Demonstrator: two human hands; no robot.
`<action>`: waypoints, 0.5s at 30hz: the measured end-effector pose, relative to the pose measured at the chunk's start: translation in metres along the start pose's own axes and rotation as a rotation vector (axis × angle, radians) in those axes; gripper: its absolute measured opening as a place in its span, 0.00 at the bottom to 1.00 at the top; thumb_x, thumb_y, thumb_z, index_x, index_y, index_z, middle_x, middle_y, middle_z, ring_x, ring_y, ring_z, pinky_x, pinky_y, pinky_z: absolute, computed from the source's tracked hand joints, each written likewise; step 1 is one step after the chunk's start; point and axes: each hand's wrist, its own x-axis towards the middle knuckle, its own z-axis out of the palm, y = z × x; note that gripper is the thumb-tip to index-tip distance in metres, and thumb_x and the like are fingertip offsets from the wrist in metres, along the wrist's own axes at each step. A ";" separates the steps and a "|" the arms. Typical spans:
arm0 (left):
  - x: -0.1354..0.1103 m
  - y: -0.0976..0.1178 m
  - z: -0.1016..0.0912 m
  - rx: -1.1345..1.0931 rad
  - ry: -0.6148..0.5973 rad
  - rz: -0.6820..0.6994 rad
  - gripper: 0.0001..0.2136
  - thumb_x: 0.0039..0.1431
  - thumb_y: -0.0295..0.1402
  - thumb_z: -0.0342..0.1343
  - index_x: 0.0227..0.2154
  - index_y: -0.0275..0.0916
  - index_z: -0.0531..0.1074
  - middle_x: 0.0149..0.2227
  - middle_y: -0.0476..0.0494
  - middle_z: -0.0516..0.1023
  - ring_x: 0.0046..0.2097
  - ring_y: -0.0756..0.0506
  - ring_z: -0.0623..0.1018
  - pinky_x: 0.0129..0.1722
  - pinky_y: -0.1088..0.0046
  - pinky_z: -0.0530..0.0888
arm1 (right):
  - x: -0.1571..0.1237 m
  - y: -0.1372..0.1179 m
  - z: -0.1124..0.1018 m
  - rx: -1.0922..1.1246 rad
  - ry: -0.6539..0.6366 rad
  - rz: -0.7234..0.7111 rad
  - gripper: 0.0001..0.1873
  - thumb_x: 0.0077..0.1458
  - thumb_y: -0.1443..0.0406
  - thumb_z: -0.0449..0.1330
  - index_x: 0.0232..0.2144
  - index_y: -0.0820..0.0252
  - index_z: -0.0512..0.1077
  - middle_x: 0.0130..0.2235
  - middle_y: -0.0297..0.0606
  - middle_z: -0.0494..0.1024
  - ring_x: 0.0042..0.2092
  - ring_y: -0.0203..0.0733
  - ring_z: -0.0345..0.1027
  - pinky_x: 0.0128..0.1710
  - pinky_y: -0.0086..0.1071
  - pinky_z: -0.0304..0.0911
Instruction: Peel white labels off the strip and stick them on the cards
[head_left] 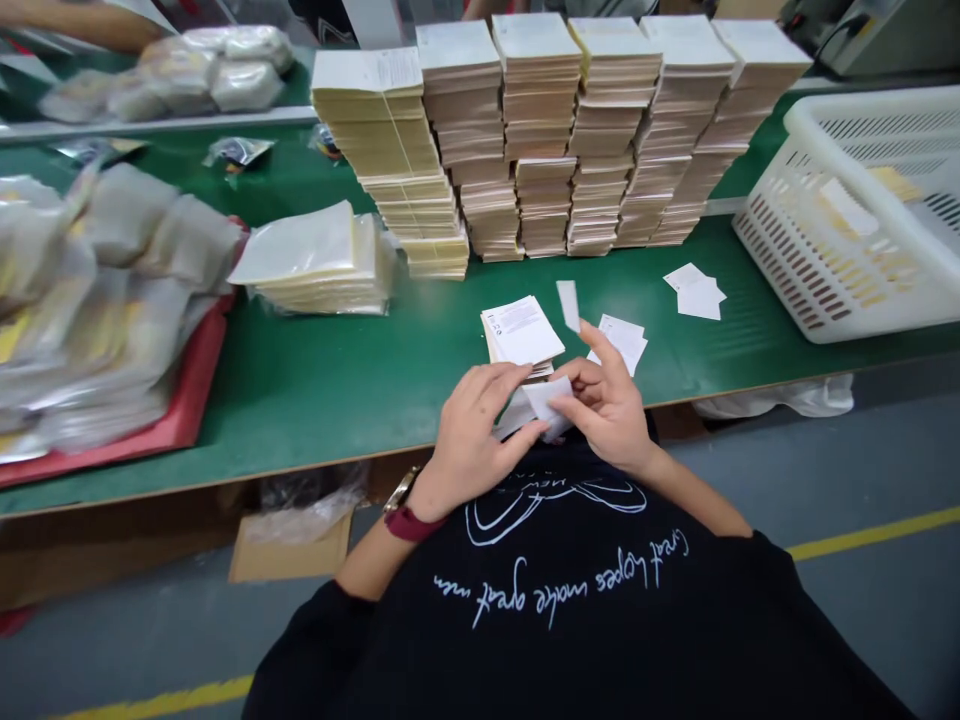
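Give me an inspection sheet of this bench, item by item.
Surface: green-topped workbench.
Job's things: white slip between the hands; small pile of white printed cards; loose white slips; tall stacks of cream paper packs.
Clutter: plastic-wrapped packs on a red tray; white plastic basket.
Grippers: left hand and right hand, fingers of both on the slip.
Cables: dark cable at far top right, hard to make out.
Surroundings: grey floor with yellow line; cardboard box under the bench; co-worker's arm.
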 end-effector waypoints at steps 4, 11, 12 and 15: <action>0.004 -0.001 -0.001 -0.083 -0.057 -0.016 0.05 0.64 0.32 0.53 0.34 0.38 0.71 0.32 0.47 0.75 0.35 0.50 0.74 0.35 0.74 0.70 | 0.004 0.000 0.001 -0.085 0.003 -0.060 0.35 0.59 0.66 0.59 0.64 0.44 0.52 0.38 0.33 0.73 0.35 0.36 0.69 0.35 0.34 0.74; 0.010 -0.016 0.004 -0.100 -0.084 0.021 0.14 0.67 0.36 0.49 0.25 0.38 0.64 0.22 0.52 0.66 0.25 0.52 0.66 0.25 0.75 0.61 | 0.007 0.007 -0.008 -0.361 0.124 -0.275 0.34 0.58 0.69 0.58 0.63 0.45 0.54 0.33 0.32 0.74 0.34 0.41 0.69 0.40 0.43 0.71; 0.011 -0.018 0.005 -0.091 -0.098 0.035 0.15 0.67 0.37 0.48 0.24 0.38 0.63 0.21 0.52 0.65 0.24 0.52 0.65 0.25 0.75 0.61 | 0.008 0.006 -0.009 -0.379 0.129 -0.276 0.33 0.58 0.69 0.58 0.63 0.45 0.55 0.33 0.32 0.74 0.35 0.42 0.69 0.41 0.45 0.71; 0.015 -0.021 0.004 -0.067 -0.126 0.057 0.18 0.68 0.38 0.46 0.21 0.38 0.61 0.20 0.53 0.63 0.23 0.52 0.63 0.24 0.74 0.58 | 0.012 0.004 -0.011 -0.420 0.114 -0.241 0.32 0.58 0.69 0.58 0.62 0.44 0.55 0.33 0.33 0.75 0.35 0.44 0.69 0.42 0.47 0.70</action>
